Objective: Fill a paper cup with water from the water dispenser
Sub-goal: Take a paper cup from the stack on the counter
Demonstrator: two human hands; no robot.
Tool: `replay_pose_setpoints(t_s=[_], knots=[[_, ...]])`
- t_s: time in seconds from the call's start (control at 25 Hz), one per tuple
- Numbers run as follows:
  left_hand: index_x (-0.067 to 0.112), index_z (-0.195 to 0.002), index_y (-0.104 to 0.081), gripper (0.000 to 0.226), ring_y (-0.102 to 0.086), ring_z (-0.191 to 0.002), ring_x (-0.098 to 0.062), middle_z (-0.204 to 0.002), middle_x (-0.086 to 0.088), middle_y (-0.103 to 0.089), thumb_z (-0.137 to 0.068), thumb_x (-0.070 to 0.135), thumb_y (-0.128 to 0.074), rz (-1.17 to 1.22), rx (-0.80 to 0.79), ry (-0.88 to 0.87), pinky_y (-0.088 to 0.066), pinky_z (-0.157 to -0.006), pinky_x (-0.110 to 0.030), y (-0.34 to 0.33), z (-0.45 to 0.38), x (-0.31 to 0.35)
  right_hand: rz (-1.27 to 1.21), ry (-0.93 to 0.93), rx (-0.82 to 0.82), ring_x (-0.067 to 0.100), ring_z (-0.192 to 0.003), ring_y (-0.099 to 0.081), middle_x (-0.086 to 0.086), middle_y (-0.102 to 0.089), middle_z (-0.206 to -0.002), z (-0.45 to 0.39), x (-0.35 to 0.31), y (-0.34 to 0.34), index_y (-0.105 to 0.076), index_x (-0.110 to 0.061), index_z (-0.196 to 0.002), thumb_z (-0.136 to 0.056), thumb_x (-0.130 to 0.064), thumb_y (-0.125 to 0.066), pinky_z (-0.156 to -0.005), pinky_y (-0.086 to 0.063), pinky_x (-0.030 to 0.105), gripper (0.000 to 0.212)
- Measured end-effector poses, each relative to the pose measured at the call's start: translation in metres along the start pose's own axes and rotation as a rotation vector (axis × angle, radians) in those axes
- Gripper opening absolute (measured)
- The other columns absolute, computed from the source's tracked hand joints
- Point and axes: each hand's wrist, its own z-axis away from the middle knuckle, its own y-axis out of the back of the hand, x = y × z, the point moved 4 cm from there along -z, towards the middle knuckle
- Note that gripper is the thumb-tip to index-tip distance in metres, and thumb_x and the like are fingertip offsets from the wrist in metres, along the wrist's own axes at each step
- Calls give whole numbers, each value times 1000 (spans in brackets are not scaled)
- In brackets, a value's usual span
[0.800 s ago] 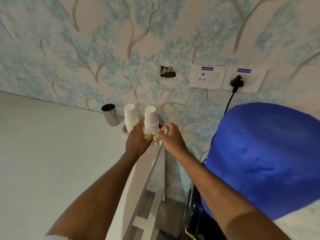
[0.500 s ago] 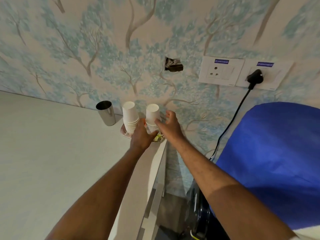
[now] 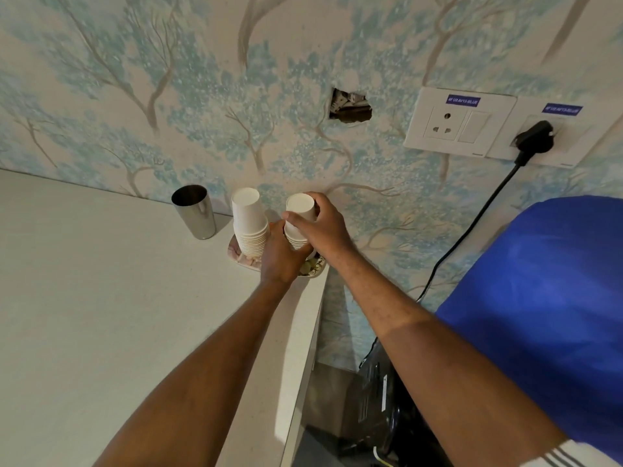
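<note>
**Both hands on the right-hand cup stack**

My right hand [image 3: 323,224] is curled around the top paper cup [image 3: 301,206] of the stack of cups [image 3: 296,235] nearer the bench edge, fingers and thumb closed on its sides just under the upturned base. My left hand [image 3: 281,252] sits directly below it, wrapped around the lower cups of that same stack, closed on them. The two hands touch or nearly touch at the thumbs.

Just left of my left hand stands a second stack of cups [image 3: 249,227], also upside down, untouched. Both stacks rest on a small patterned plate [image 3: 242,261], which sits at the far right corner of the bench [image 3: 101,315], against the wall. Further left of the plate, a steel tumbler [image 3: 194,210] stands upright, apart from the cups.

To the right of my right arm, past the bench edge, is the blue-covered bottle [image 3: 546,305] of the water dispenser, with a dark body [image 3: 377,399] below it. A black plug [image 3: 534,139] sits in the wall socket above it; its cord [image 3: 472,230] runs down behind the bottle. A ragged hole [image 3: 349,110] shows in the wallpaper above my right hand.
</note>
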Motion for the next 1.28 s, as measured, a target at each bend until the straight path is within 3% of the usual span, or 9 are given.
replay_pose_setpoints(t_s=[0.12, 0.52, 0.68, 0.8, 0.92, 1.12, 1.28], knots=[[22, -134, -55, 69, -63, -106, -5, -125, 4, -71, -76, 42, -87, 4, -3, 6, -43, -78, -10, 0, -2, -3, 7, 15, 8, 14, -119, -64, -7, -69, -129, 1, -2, 0, -59, -27, -133, -81, -55, -79, -101, -57, 42, 63], [26, -131, -56, 71, -57, -100, 4, -123, 11, -70, -72, 55, -84, 40, 20, 80, -35, -68, -3, -2, -2, -8, 13, 31, 23, 18, -123, -62, -5, -68, -133, -1, -2, 1, -59, -26, -133, -80, -53, -80, -101, -58, 43, 63], [23, -131, -57, 71, -60, -102, -1, -125, 7, -71, -73, 51, -87, 81, 14, 100, -42, -72, -9, -2, -2, -11, -15, 23, 11, 17, -122, -63, -5, -68, -133, -4, 1, 1, -60, -26, -133, -80, -51, -81, -98, -57, 35, 62], [21, -132, -56, 72, -64, -108, -8, -127, 4, -71, -74, 48, -88, 107, 8, 121, -53, -82, -23, -2, -2, -14, -31, 25, 0, 15, -120, -62, -6, -69, -131, -5, 1, 2, -61, -26, -132, -81, -48, -82, -92, -51, 27, 59], [20, -135, -54, 74, -66, -119, -19, -131, 1, -69, -75, 46, -88, 118, 7, 119, -58, -95, -40, -3, -3, -14, -57, 32, 7, 15, -122, -62, -6, -68, -132, -8, -2, 5, -61, -25, -133, -82, -46, -81, -99, -54, 32, 58], [21, -135, -53, 72, -63, -123, -21, -134, 0, -67, -76, 44, -87, 82, 7, 139, -52, -90, -32, -3, -3, -14, -172, 57, 95, 15, -119, -65, -6, -70, -130, -8, -19, 15, -63, -23, -132, -83, -45, -81, -102, -57, 39, 57], [23, -130, -55, 68, -65, -119, -21, -129, 1, -69, -75, 46, -87, 38, 22, 135, -50, -84, -31, -2, 0, -10, -321, 117, 235, 3, -108, -67, -13, -69, -119, 8, -34, 29, -65, -23, -125, -87, -37, -80, -90, -56, 24, 43]])
